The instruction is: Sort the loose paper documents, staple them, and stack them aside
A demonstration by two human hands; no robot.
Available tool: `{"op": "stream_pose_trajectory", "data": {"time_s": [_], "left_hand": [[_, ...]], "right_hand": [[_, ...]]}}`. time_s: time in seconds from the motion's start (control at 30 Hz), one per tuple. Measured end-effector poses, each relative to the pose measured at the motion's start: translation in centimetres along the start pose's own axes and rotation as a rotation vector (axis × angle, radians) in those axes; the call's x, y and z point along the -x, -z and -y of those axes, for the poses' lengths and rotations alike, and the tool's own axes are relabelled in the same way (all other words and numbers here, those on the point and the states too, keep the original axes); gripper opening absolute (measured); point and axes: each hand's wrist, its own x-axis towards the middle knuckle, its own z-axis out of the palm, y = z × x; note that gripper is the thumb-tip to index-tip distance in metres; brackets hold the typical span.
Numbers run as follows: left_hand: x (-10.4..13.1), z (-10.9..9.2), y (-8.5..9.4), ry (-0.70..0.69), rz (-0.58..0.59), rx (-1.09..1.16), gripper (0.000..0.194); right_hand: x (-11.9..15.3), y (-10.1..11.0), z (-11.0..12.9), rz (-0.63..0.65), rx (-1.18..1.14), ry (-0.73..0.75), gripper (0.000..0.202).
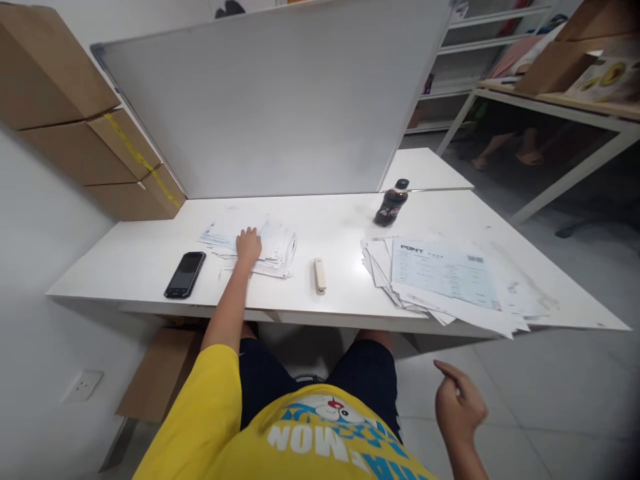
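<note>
My left hand [249, 246] lies with its fingers spread on a loose stack of papers [277, 250] on the left part of the white table. My right hand [459, 400] hangs in the air past the table's front edge, low on the right, its fingers curled and nothing visible in them. Between the two paper stacks lies a cream stapler [320, 276]. Over on the right, a second fanned pile of papers [443, 277], a bluish printed sheet on top, reaches slightly over the front edge.
A black phone [185, 275] lies left of the left stack. A dark cola bottle [391, 203] stands behind the right pile. The whiteboard [280, 100] rises along the table's back, beside stacked cardboard boxes [55, 73]. A person's feet [525, 157] show under another desk.
</note>
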Motion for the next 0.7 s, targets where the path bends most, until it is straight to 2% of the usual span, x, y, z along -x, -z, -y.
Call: {"op": "stream_pose_trajectory", "data": {"time_s": [0.1,0.2,0.27,0.33,0.4,0.47,0.5,0.6,0.63,0.7], "left_hand": [[0.7,-0.5,-0.6,0.006,-0.05,0.023,0.034],[2.4,-0.6,-0.6,-0.026,-0.075,0.063,0.031],[4.3,-1.1,-0.5,-0.076,-0.094,0.096,0.029],[7.1,-2.3,-0.4,-0.127,-0.18,0.262,0.025],[10.7,-4.6,-0.2,-0.098,-0.346,0.613,0.022],[15.0,-7.5,0.0,0.093,-0.48,1.046,0.025],[17.1,-8.9,0.1,0.217,-0.478,1.254,0.027],[22.6,-12.1,0.6,0.425,-0.239,1.717,0.032],[23.8,-12.6,0.7,0.46,-0.166,1.796,0.034],[25.2,-12.7,0.8,0.512,-0.098,1.854,0.037]], "right_hand": [[-2.3,0.6,1.3,-0.103,0.03,0.053,0.027],[-4.9,1.3,3.5,-0.178,0.044,0.145,0.029],[-5.7,1.5,5.5,-0.171,0.026,0.197,0.029],[-5.8,1.2,7.7,-0.126,-0.013,0.226,0.028],[-5.4,0.5,9.8,0.001,-0.062,0.224,0.025],[-4.7,-0.8,11.8,0.216,-0.169,0.148,0.018],[-4.2,-1.6,12.8,0.345,-0.261,0.077,0.018],[-2.5,-4.4,15.4,0.685,-0.609,-0.186,0.05],[-1.9,-5.3,16.2,0.755,-0.697,-0.26,0.055],[-1.0,-6.7,17.2,0.805,-0.805,-0.371,0.054]]}}
